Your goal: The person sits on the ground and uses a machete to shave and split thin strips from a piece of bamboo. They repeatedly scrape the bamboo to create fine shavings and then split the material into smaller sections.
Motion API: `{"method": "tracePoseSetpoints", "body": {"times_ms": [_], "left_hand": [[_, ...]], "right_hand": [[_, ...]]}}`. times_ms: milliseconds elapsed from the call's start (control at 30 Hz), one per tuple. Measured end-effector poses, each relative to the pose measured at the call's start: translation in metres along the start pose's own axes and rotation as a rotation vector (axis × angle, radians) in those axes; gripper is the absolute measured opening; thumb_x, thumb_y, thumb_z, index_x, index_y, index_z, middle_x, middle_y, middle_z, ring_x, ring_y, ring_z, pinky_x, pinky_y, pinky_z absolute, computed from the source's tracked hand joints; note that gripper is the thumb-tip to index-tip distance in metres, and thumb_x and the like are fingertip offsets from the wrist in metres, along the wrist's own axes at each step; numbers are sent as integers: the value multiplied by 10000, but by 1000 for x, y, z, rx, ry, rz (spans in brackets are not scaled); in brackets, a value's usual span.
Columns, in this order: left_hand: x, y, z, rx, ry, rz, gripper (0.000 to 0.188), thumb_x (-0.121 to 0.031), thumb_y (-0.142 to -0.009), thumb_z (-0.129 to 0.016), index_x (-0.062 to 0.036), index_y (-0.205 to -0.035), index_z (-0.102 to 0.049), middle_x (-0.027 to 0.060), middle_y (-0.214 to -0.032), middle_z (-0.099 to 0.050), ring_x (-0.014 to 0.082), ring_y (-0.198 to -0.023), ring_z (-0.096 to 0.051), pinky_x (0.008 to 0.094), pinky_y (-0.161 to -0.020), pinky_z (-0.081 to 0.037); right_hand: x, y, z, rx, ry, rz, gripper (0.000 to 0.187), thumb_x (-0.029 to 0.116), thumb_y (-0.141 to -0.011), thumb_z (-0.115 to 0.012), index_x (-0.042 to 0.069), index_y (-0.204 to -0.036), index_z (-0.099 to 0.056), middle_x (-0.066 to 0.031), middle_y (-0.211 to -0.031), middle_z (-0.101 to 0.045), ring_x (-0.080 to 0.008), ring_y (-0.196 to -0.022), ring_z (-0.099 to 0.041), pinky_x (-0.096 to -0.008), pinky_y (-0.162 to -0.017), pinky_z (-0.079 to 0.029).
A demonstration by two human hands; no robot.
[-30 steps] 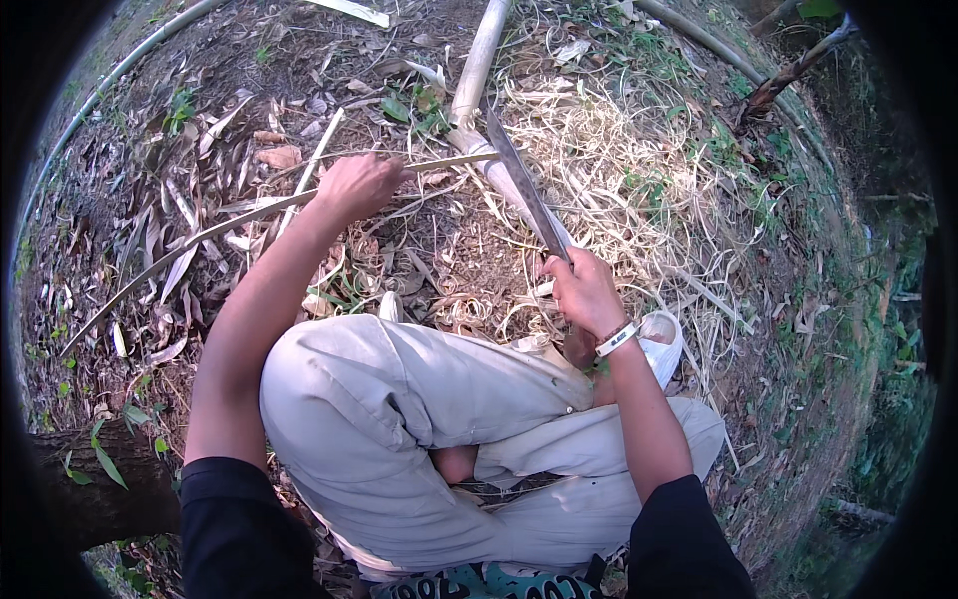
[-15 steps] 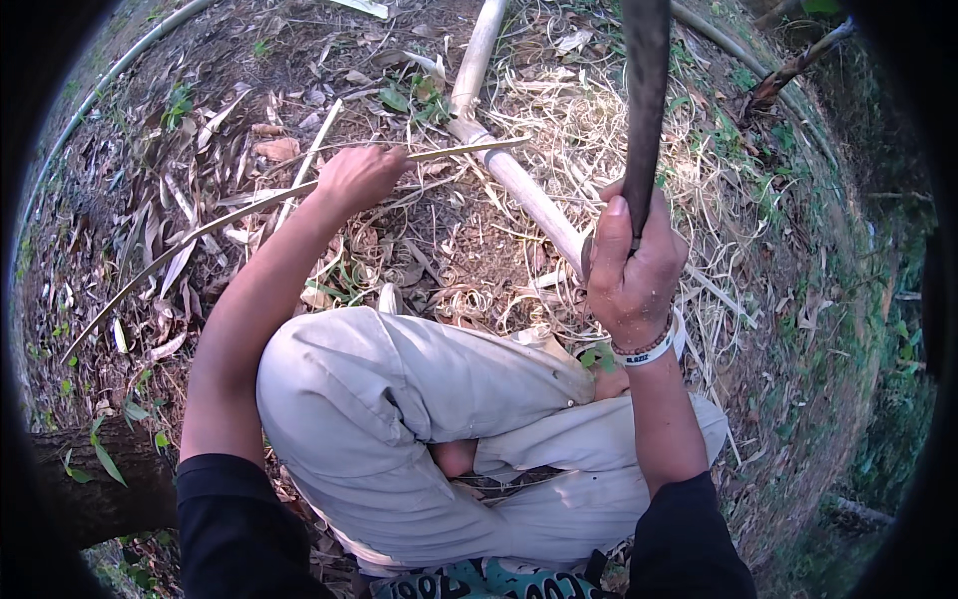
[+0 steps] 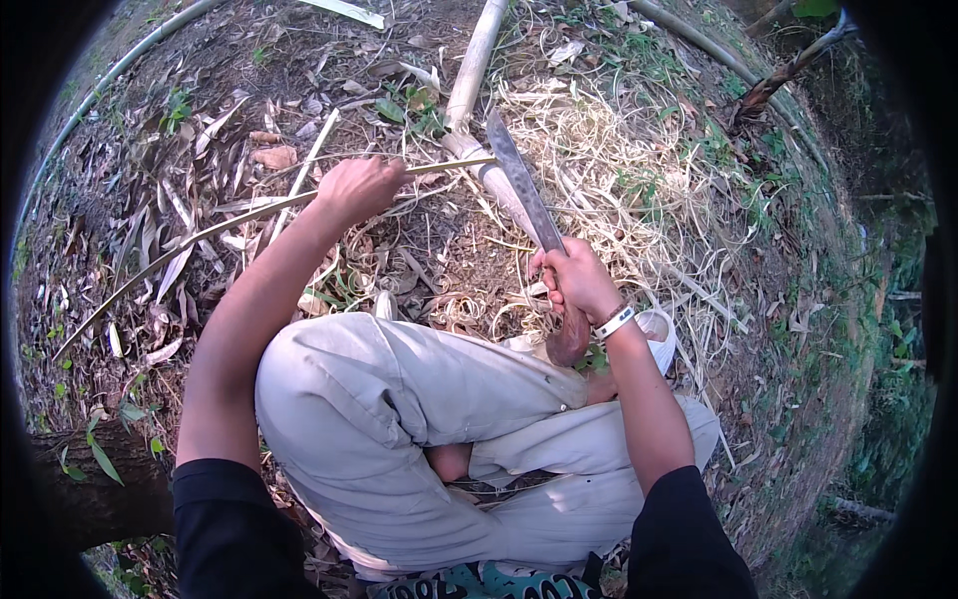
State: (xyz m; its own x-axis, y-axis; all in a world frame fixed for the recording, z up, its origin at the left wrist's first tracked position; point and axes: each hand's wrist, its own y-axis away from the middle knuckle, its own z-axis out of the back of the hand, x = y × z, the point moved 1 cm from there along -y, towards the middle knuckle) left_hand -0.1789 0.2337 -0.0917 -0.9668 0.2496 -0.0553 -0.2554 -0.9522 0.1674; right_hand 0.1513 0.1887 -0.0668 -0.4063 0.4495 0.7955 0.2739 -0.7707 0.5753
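My left hand (image 3: 364, 188) is closed round a long, thin strip that looks like split bamboo (image 3: 225, 222). The strip slants from the lower left, through my fist, to the pole at the upper middle. My right hand (image 3: 579, 280) grips a machete (image 3: 526, 190) by its brown wooden handle, whose thick end shows below my fist. The dark blade points up and to the left, its upper part beside the strip's far end and over the pale pole (image 3: 488, 172). Whether the blade touches the strip or the pole I cannot tell.
Curly pale shavings (image 3: 609, 170) cover the ground beyond my right hand. My crossed legs in light trousers (image 3: 399, 399) fill the near middle. A dark log (image 3: 100, 489) lies at the lower left. Long poles curve along the far edges, and dry leaves (image 3: 274, 157) litter the left.
The machete has swung down from a raised, upright position to the pole and the strip's end. The strip's far end now looks shorter. My left hand has barely moved.
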Motion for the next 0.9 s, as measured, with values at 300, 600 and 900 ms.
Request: {"method": "tracePoseSetpoints", "body": {"times_ms": [300,600,900], "left_hand": [[-1,-7,2,21,7,-29,406,-413,-1045,-390,-55,-1074,-579,133,-701,-662,269,-602,-676,420,-483,-518],[0,0,3,49,-16,32,336,-371,-1032,-436,-69,-1095,-570,137,-737,-671,283,-630,-681,422,-530,-542],[-8,-5,-6,65,-51,-42,318,-284,-1057,-384,-76,-1092,-621,82,-624,-617,179,-493,-600,363,-395,-453]], "right_hand": [[-8,14,-13,-422,797,388,222,139,-913,-517,-71,-874,-577,-271,-677,-631,-433,-687,-659,-512,-690,-530],[123,80,-27,-625,-129,1337,130,78,-982,-488,-31,-953,-554,-25,-603,-511,-59,-506,-510,-253,-459,-397],[-42,5,-3,-279,826,196,308,195,-881,-514,-97,-893,-610,-296,-786,-637,-450,-767,-642,-501,-762,-513]]}}
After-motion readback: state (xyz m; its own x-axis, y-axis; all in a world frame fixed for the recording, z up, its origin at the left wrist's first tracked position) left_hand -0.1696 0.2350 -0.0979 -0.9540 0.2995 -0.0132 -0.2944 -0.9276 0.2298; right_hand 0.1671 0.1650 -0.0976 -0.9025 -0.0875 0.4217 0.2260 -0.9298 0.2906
